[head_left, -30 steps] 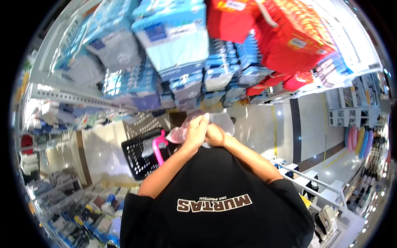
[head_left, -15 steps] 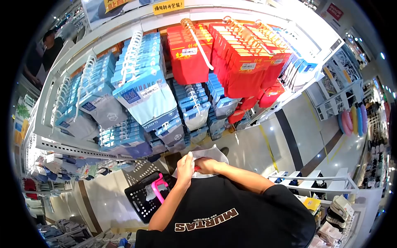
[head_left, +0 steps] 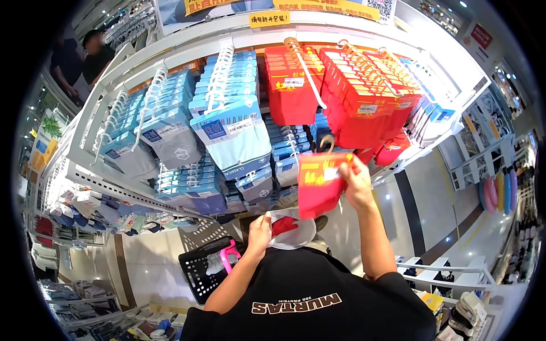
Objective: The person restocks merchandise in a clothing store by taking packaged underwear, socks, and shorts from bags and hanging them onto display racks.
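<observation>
Just beyond my black shirt [head_left: 301, 284], my left hand [head_left: 259, 234] has its fingers closed on the rim of a whitish bag [head_left: 305, 232] with something red [head_left: 282, 225] inside. Farther out, my right hand [head_left: 357, 181] pinches a red pack [head_left: 318, 193] by its edge, apart from the bag. Moving it calls, I judge, for keeping its hook [head_left: 327, 141] clear of the hanging packs [head_left: 364, 94] beyond.
</observation>
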Demonstrator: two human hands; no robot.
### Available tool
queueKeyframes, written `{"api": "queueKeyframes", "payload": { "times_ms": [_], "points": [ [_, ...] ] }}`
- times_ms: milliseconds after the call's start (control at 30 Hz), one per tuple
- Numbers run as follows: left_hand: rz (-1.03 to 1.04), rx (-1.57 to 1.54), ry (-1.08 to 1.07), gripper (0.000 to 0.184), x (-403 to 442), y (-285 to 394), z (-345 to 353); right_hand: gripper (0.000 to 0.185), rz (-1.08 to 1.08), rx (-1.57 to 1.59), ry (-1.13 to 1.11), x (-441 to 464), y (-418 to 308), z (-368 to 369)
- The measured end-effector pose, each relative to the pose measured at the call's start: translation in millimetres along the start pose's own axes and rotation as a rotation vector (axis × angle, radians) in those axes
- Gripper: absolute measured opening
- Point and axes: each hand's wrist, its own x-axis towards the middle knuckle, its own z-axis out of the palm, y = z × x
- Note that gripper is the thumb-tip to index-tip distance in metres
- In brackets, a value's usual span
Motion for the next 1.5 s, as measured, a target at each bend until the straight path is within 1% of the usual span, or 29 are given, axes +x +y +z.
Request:
{"api": "queueKeyframes", "payload": {
  "times_ms": [33, 133, 167, 233, 300, 333, 367, 433, 533, 567, 633, 733, 867, 900, 967, 1000, 1033, 1100, 1133, 1167, 1233, 1300, 1333, 1367, 1433, 1467, 1500],
  "points": [
    [0.002, -0.016, -0.004, 0.038, 1, -5, 0, 0.024, -0.086, 0.021, 0.042, 12, -16, 14],
    [0.011, -0.058, -0.007, 0.039, 2, -9, -4, 0.023, -0.284, -0.164, 0.144, 52, -40, 38],
    [0.009, -0.071, -0.005, 0.039, 2, -9, -5, 0.022, -0.3, -0.122, 0.151, 63, -46, 50],
    [0.003, -0.084, -0.002, 0.04, 0, -7, -6, 0.021, -0.417, -0.049, 0.138, 92, -45, 67],
    [-0.001, -0.085, 0.002, 0.042, -5, -2, -6, 0.02, -0.516, -0.103, 0.127, 116, -43, 79],
    [-0.009, -0.086, 0.007, 0.042, -7, 0, -5, 0.02, -0.476, -0.101, 0.125, 126, -43, 83],
    [-0.016, -0.088, 0.013, 0.042, -9, 1, -5, 0.022, -0.495, -0.06, 0.11, 137, -41, 86],
    [-0.02, -0.093, 0.019, 0.042, -13, 3, -3, 0.024, -0.431, -0.105, 0.119, 148, -43, 94],
    [-0.014, -0.1, 0.027, 0.041, -17, 3, -4, 0.026, -0.498, -0.162, 0.194, 159, -29, 94],
    [-0.007, -0.106, 0.027, 0.041, -16, 2, -6, 0.026, -0.459, -0.194, 0.207, 158, -27, 89],
    [-0.002, -0.118, 0.026, 0.041, -15, 0, -6, 0.025, -0.404, -0.027, 0.182, 151, -29, 89],
    [-0.006, -0.112, 0.014, 0.04, -13, 0, -8, 0.025, -0.451, 0.02, 0.202, 144, -34, 93],
    [0.0, -0.074, -0.002, 0.04, -7, -1, -7, 0.025, -0.484, -0.261, 0.15, 147, -41, 96],
    [0.001, -0.065, -0.008, 0.04, -5, -1, -5, 0.026, -0.488, -0.163, 0.121, 151, -40, 98],
    [0.019, -0.059, -0.016, 0.04, -5, 0, -3, 0.031, -0.425, -0.094, 0.115, 158, -37, 93],
    [0.028, -0.056, -0.021, 0.04, -5, 0, -3, 0.034, -0.398, -0.101, 0.105, 162, -36, 91],
    [0.013, -0.062, -0.022, 0.04, -6, 0, -3, 0.038, -0.367, -0.119, 0.161, 163, -33, 90],
    [-0.016, -0.076, -0.022, 0.04, -6, 1, -2, 0.043, -0.331, -0.171, 0.214, 163, -30, 88],
    [-0.018, -0.074, -0.01, 0.04, -7, 2, -1, 0.052, -0.345, -0.203, 0.264, 164, -21, 86],
    [-0.021, -0.073, 0.003, 0.039, -8, 3, 0, 0.059, -0.383, -0.289, 0.267, 160, -14, 83],
    [-0.03, -0.087, 0.022, 0.039, -8, 6, 0, 0.063, -0.603, -0.593, 0.283, 128, -10, 85],
    [-0.046, -0.12, 0.036, 0.038, -7, 8, -2, 0.054, -0.722, -0.889, 0.301, 73, -26, 96],
    [-0.056, -0.107, 0.047, 0.038, -8, 10, -3, 0.047, -0.74, -0.881, 0.245, 54, -21, 94],
    [-0.005, -0.087, 0.04, 0.034, -4, 6, -3, 0.04, -0.755, -0.871, 0.187, 34, -16, 91],
    [0.092, -0.044, 0.032, 0.029, 6, -7, -6, 0.023, -0.294, -0.605, -0.164, -8, 10, 78],
    [0.073, -0.033, -0.012, 0.029, 8, -6, -8, 0.019, -0.129, -0.601, -0.337, -23, 20, 74],
    [0.08, -0.001, 0.002, 0.031, 9, -4, -5, 0.015, 0.039, -0.59, -0.507, -36, 32, 71]
  ]
}}
